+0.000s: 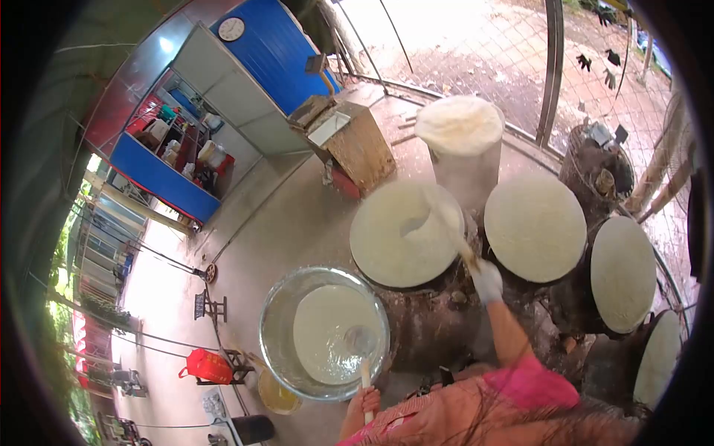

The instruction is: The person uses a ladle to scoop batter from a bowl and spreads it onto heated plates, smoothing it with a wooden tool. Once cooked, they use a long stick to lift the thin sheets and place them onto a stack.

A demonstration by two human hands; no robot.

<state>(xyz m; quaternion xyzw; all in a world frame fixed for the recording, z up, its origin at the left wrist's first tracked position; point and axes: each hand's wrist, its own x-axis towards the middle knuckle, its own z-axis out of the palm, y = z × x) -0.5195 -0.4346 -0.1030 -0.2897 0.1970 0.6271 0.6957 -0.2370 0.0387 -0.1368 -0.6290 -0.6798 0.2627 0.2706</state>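
Observation:
My left hand [363, 402] is wrapped round the pale handle of a ladle [366, 372], whose bowl sits in white batter [327, 327] inside a large metal basin [277, 297]. My right hand [487, 283], in a white glove, grips a long pale spreader [448, 223], blurred by motion. The spreader lies across a round griddle [379, 256] coated with pale batter. A darker bare patch shows near the middle of that coating. Just right of my gloved hand is a second coated griddle [535, 230].
More coated griddles [623, 275] curve round to the right. Behind them, a stack of thin round flatbreads [461, 123] tops a tall drum. A wooden box stand [364, 149] stands at the back. On the left are a red container [207, 365] and a yellowish bucket [277, 394]. Wire fencing borders the right.

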